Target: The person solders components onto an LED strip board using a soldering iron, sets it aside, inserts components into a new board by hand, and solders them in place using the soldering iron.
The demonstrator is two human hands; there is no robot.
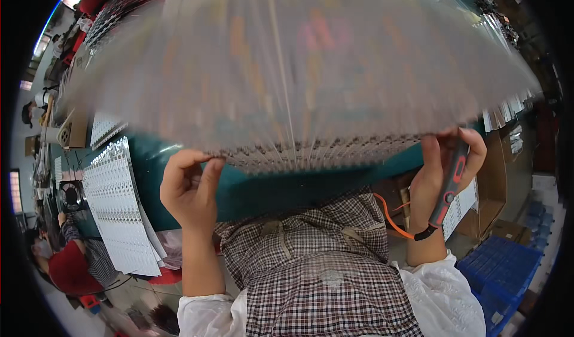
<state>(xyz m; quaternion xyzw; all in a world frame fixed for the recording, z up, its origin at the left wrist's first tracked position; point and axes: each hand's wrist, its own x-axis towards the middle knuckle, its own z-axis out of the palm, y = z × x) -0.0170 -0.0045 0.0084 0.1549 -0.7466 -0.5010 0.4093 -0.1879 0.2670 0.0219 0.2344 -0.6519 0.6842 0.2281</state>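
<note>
A wide greyish circuit sheet [263, 80], smeared by motion, is raised in front of me. Rows of small parts show along its near edge. My left hand [190, 187] pinches that edge near its left end between thumb and fingers. At the right end my right hand [427, 178] pinches the same edge, also keeping a soldering-iron-like tool [452, 178] against the palm. The tool has a black and red handle with an orange cord [391, 217]; its tip is hidden. Beneath the sheet lies a green work surface [257, 196].
White circuit sheets [116, 199] lie stacked at the left, beside a small black fan [72, 194]. A cardboard box [493, 187] and blue crates [499, 268] stand at the right. Another person [75, 265] in red sits at the far left.
</note>
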